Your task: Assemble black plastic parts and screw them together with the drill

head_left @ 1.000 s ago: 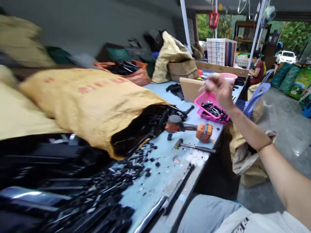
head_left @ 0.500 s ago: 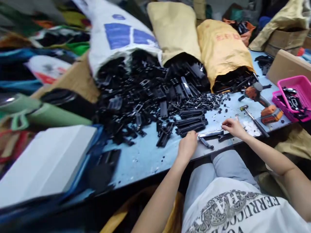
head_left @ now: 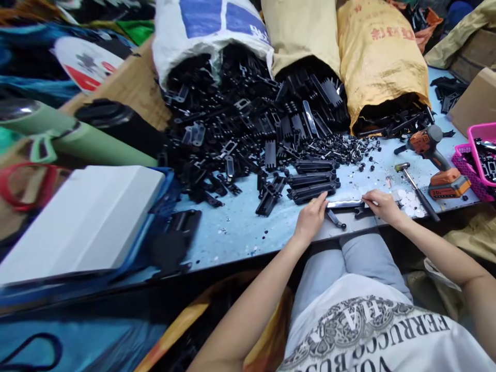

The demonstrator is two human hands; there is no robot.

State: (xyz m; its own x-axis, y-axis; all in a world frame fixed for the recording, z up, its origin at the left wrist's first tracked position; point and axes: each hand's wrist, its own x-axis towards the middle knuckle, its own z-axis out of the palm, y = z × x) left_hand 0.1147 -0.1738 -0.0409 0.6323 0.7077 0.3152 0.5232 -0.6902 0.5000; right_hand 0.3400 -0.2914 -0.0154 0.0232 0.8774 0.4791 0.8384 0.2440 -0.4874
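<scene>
My left hand (head_left: pixel 311 219) is closed on the left end of a long, shiny dark bar-shaped part (head_left: pixel 344 204), which lies level near the table's front edge. At its right end the fingers of my right hand (head_left: pixel 383 205) pinch together on it. Just below the bar are a small black lever-like piece (head_left: pixel 336 219) and another dark piece (head_left: pixel 360 212), partly hidden by my right hand. Behind my left hand, several long black parts (head_left: pixel 313 181) lie stacked side by side. White round discs (head_left: pixel 409 202) are scattered right of my right hand.
A hammer (head_left: pixel 417 191) and an orange cordless drill (head_left: pixel 442 160) lie at the right, beside a pink basket (head_left: pixel 463 165). Black parts (head_left: pixel 232 134) spill from sacks (head_left: pixel 306 36) across the blue tabletop (head_left: pixel 228 232). A white box-like block (head_left: pixel 89 217) and green bottle (head_left: pixel 77 134) stand left.
The view has tilted down, so the table's contents appear higher and farther right. Both hands stay at the ends of the bar-shaped part.
</scene>
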